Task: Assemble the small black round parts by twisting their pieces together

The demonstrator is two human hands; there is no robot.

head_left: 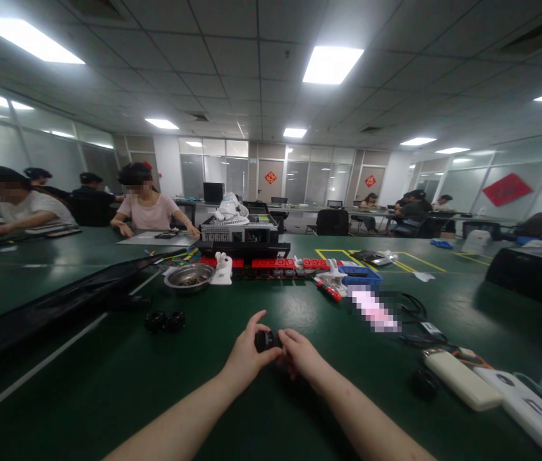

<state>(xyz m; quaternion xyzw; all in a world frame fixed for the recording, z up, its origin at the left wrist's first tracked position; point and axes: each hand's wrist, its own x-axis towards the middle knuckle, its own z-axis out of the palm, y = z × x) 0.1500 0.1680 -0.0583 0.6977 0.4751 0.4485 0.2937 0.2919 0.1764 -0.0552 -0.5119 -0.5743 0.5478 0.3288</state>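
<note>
Both my hands meet over the green table (pixel 107 384) and pinch a small black round part (pixel 265 340) between their fingertips. My left hand (pixel 247 352) grips it from the left, thumb raised above it. My right hand (pixel 301 353) holds it from the right. Two similar black round parts (pixel 165 320) lie together on the table to the left, apart from my hands. Another black round part (pixel 425 382) lies to the right near the power banks.
A metal bowl (pixel 189 277), a row of red blocks (pixel 271 263), a blue tray (pixel 360 276) and a red-handled tool (pixel 329 291) lie ahead. White power banks (pixel 462 379) and black cables (pixel 414 320) are at right. Several people sit at the far tables.
</note>
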